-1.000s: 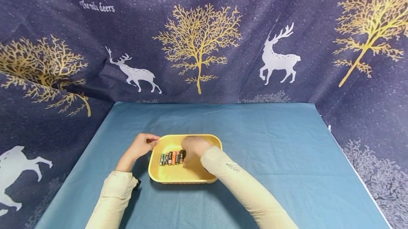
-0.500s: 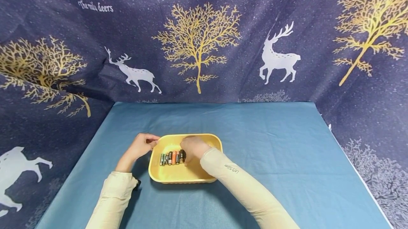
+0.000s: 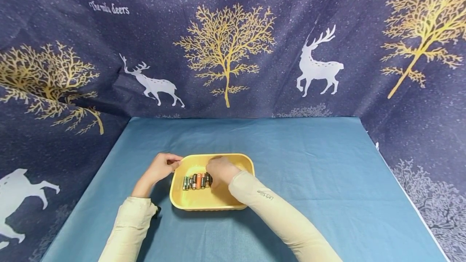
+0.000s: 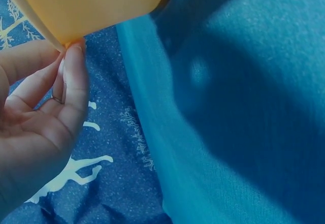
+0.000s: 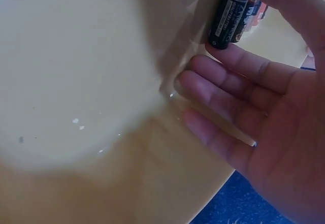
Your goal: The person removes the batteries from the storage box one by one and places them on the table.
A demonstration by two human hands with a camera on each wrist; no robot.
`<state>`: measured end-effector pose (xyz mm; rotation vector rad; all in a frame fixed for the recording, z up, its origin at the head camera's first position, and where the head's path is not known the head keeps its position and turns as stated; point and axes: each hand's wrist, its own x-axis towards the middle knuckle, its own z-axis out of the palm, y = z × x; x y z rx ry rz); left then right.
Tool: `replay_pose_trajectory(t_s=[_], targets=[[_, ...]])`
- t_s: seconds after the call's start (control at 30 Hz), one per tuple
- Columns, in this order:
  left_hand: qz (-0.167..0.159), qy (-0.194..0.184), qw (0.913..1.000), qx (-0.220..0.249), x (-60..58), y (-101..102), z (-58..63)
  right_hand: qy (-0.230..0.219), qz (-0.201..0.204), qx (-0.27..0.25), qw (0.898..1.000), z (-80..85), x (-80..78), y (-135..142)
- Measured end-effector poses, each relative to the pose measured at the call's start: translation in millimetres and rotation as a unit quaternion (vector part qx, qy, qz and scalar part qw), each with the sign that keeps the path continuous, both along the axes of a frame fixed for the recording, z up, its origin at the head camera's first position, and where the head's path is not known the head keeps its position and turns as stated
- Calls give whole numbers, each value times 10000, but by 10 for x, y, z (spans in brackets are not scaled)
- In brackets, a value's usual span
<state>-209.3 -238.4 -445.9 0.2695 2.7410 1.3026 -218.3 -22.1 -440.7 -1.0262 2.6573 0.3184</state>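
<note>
A yellow plastic basin point(image 3: 209, 202) stands on the table with a row of several batteries point(image 3: 198, 181) side by side on its floor. They are black, green and orange. My left hand point(image 3: 159, 169) pinches the basin's rim at the far left corner; in the left wrist view, thumb and fingertips meet on the basin's edge point(image 4: 96, 10). My right hand point(image 3: 222, 170) is inside the basin at the row's right end. In the right wrist view it holds a black battery point(image 5: 227, 18) by its ends between thumb and index finger, the other fingers loosely bent.
A blue cloth point(image 3: 309, 173) covers the table. A dark blue curtain point(image 3: 255, 92) printed with deer and trees hangs behind and at the sides. The basin's raised walls surround the batteries and my right hand.
My right hand has shifted very slightly at the right end of the row. My left hand, the basin and the other batteries look unmoved.
</note>
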Motion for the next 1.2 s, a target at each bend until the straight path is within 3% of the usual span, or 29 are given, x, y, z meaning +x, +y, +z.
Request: replay_pose_trajectory(t_s=[0.37, 0.83, 1.2], targets=[[115, -40, 9999, 37, 9, 24, 12, -102, -65, -17, 9999, 72, 49, 13], [255, -145, 9994, 179, 16, 44, 3, 56, 479, -577, 9972, 349, 130, 163], [218, -83, 9995, 232, 23, 21, -19, 664, 958, -749, 9903, 523, 171, 277]])
